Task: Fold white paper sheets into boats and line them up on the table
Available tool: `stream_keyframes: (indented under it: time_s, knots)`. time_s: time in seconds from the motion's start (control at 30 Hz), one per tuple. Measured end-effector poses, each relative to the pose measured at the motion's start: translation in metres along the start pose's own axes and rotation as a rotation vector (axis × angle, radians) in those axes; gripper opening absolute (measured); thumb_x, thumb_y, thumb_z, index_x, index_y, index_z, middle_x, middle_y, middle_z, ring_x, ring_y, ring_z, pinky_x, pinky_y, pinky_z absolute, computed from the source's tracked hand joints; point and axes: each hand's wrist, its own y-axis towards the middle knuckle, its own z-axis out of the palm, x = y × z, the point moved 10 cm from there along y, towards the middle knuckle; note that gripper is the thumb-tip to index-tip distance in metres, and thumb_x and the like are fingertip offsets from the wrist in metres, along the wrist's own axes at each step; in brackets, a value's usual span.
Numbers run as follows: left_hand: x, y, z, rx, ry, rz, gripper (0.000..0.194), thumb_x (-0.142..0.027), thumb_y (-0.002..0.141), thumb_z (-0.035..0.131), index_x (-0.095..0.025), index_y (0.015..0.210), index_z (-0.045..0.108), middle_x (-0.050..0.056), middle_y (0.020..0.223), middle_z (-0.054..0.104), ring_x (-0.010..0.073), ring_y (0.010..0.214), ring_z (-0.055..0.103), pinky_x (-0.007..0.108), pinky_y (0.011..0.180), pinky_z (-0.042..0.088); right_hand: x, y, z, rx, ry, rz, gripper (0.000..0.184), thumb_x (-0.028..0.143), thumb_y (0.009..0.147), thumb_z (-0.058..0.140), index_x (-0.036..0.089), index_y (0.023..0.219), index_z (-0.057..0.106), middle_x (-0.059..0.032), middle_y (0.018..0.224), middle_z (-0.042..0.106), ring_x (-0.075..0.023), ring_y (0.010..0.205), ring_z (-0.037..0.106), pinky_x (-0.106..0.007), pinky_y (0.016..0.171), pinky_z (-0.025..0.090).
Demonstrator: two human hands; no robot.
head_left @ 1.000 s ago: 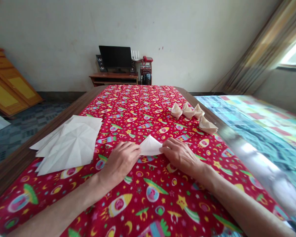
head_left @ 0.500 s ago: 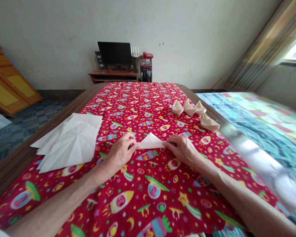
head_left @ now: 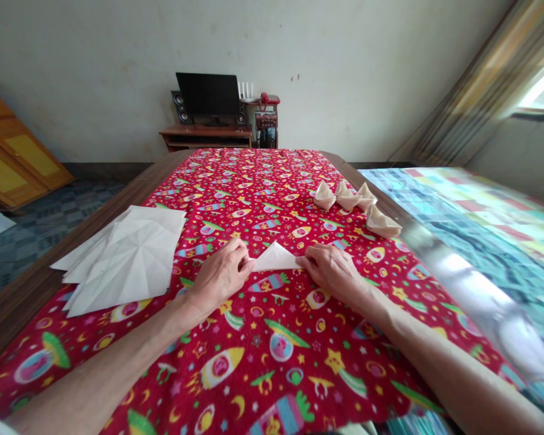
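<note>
Red cloth, printed with rockets, stars and moons, spreads beneath my bare forearms and over most of the desk. At the middle of it, straight ahead of me, my left hand and right hand hold one folded paper between them. The fingers of each are pinched together on an end, left on the left corner, right on the right. Whether the paper lies flat on the cloth or is lifted slightly, I cannot tell.

This looks to me like a folding step. To do it well, I would keep both ends level and equally taut, line up the near edge, then press the crease outward from the middle; a hard tug could tear thin paper.

The folded paper is white, a low triangle with its peak away from me and a straight band along its near edge.

To its left, well apart, a fanned stack of paper sheets shows creases radiating from a centre. Farther off at the right edge sit small cream folded paper shapes, with peaked tips. Past the desk's right side is a bed with a patterned spread; by the far wall stands a black monitor.
</note>
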Motion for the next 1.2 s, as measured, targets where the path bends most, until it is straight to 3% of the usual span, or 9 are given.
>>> stream_keyframes:
  time_s: [0.13, 0.23, 0.33, 0.43, 0.63, 0.9, 1.0, 1.1, 1.2]
  knots:
    - [-0.002, 0.000, -0.004, -0.025, 0.001, 0.016, 0.007, -0.024, 0.084, 0.054, -0.018, 0.081, 0.055, 0.003, 0.089, 0.055, 0.0170, 0.076, 0.057, 0.028, 0.066, 0.046, 0.000, 0.003, 0.003, 0.038, -0.021, -0.007, 0.032, 0.035, 0.092, 0.043, 0.019, 0.066, 0.054, -0.0010, 0.067, 0.062, -0.0110, 0.059, 0.053, -0.025, 0.056, 0.025]
    - [-0.026, -0.002, -0.014, -0.068, 0.056, 0.173, 0.025, -0.016, 0.085, 0.051, -0.019, 0.110, 0.055, 0.008, 0.115, 0.055, 0.0226, 0.103, 0.054, 0.035, 0.085, 0.047, -0.002, 0.005, 0.004, 0.031, -0.015, -0.009, 0.032, 0.038, 0.091, 0.045, 0.019, 0.066, 0.055, -0.0006, 0.067, 0.063, -0.0111, 0.060, 0.054, -0.025, 0.054, 0.023]
    - [-0.059, -0.009, -0.007, 0.037, 0.054, 0.401, 0.035, -0.010, 0.089, 0.041, -0.024, 0.119, 0.054, 0.004, 0.129, 0.053, 0.0215, 0.114, 0.049, 0.038, 0.096, 0.043, -0.003, 0.005, 0.004, 0.021, -0.006, -0.011, 0.034, 0.040, 0.091, 0.046, 0.020, 0.066, 0.055, -0.0003, 0.065, 0.062, -0.0114, 0.058, 0.054, -0.025, 0.053, 0.023]
    - [-0.076, -0.015, 0.003, 0.126, -0.044, 0.504, 0.038, -0.010, 0.091, 0.035, -0.018, 0.125, 0.052, 0.005, 0.126, 0.058, 0.0175, 0.119, 0.049, 0.034, 0.103, 0.041, -0.003, 0.005, 0.004, 0.015, -0.002, -0.015, 0.036, 0.041, 0.092, 0.044, 0.020, 0.065, 0.055, -0.0009, 0.066, 0.062, -0.0119, 0.058, 0.054, -0.025, 0.053, 0.024]
    - [-0.085, -0.021, 0.019, 0.165, -0.048, 0.511, 0.048, -0.007, 0.086, 0.035, -0.009, 0.134, 0.042, 0.013, 0.139, 0.045, 0.0184, 0.133, 0.036, 0.035, 0.111, 0.033, -0.001, 0.002, 0.004, -0.050, -0.046, -0.014, 0.034, 0.038, 0.093, 0.042, 0.020, 0.067, 0.056, -0.0019, 0.066, 0.063, -0.0127, 0.059, 0.055, -0.027, 0.056, 0.025]
    - [-0.086, -0.028, 0.019, 0.178, 0.011, 0.497, 0.045, -0.022, 0.093, 0.038, -0.012, 0.137, 0.036, 0.012, 0.145, 0.036, 0.0205, 0.137, 0.027, 0.038, 0.113, 0.028, 0.000, -0.001, -0.008, -0.139, -0.133, 0.006, 0.027, 0.033, 0.092, 0.045, 0.019, 0.073, 0.058, -0.0050, 0.074, 0.063, -0.0167, 0.069, 0.055, -0.028, 0.058, 0.032]
    - [-0.087, -0.027, 0.020, 0.178, 0.009, 0.507, 0.044, -0.022, 0.093, 0.038, -0.012, 0.136, 0.037, 0.013, 0.145, 0.037, 0.0215, 0.137, 0.028, 0.040, 0.114, 0.027, 0.027, -0.008, -0.017, -0.178, -0.183, -0.174, 0.019, 0.018, 0.091, 0.043, 0.017, 0.090, 0.062, -0.0108, 0.094, 0.064, -0.0216, 0.085, 0.056, -0.032, 0.068, 0.040]
    - [-0.088, -0.027, 0.019, 0.166, 0.001, 0.518, 0.042, -0.023, 0.094, 0.037, -0.012, 0.135, 0.039, 0.013, 0.146, 0.035, 0.0220, 0.137, 0.027, 0.041, 0.114, 0.027, 0.063, -0.026, -0.018, -0.187, -0.084, -0.457, 0.026, 0.016, 0.093, 0.038, 0.014, 0.105, 0.061, -0.0131, 0.109, 0.063, -0.0228, 0.100, 0.056, -0.036, 0.084, 0.046]
    - [-0.084, -0.028, 0.016, 0.155, 0.005, 0.486, 0.043, -0.026, 0.094, 0.039, -0.011, 0.134, 0.040, 0.015, 0.146, 0.034, 0.0226, 0.138, 0.026, 0.040, 0.113, 0.029, 0.079, -0.039, -0.015, -0.170, -0.001, -0.593, 0.032, 0.012, 0.092, 0.036, 0.007, 0.117, 0.056, -0.0175, 0.121, 0.059, -0.0229, 0.115, 0.053, -0.035, 0.096, 0.045]
